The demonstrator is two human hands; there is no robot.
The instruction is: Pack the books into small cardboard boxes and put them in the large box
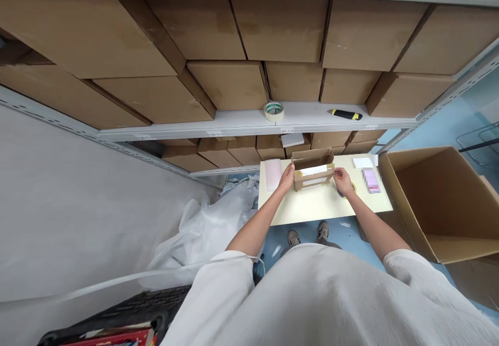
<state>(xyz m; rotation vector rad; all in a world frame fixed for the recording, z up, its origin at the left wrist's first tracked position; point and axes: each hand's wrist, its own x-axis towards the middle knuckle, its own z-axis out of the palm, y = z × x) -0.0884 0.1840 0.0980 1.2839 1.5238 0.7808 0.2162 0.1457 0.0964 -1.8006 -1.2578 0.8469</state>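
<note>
A small open cardboard box [314, 180], with white labels on its near side, is on the pale table [296, 212]. My left hand [287, 177] grips its left end, fingers closed around the edge. At the box's right end is my right hand [343, 180], its fingers pinched together. A speck of orange shows by those fingertips, too small to name. Beneath my right wrist lies a dark and yellow tape roll [353, 188], partly hidden. A pale pink sheet [273, 174] rests left of the box, and a purple packet [371, 180] lies to the right, blurred.
Closed cartons [278, 26] fill the shelves ahead. A masking tape roll [274, 111] and a yellow-black utility knife [345, 114] lie on the shelf [307, 114]. A large open carton [448, 200] stands at right. White plastic wrap [210, 226] is heaped at left.
</note>
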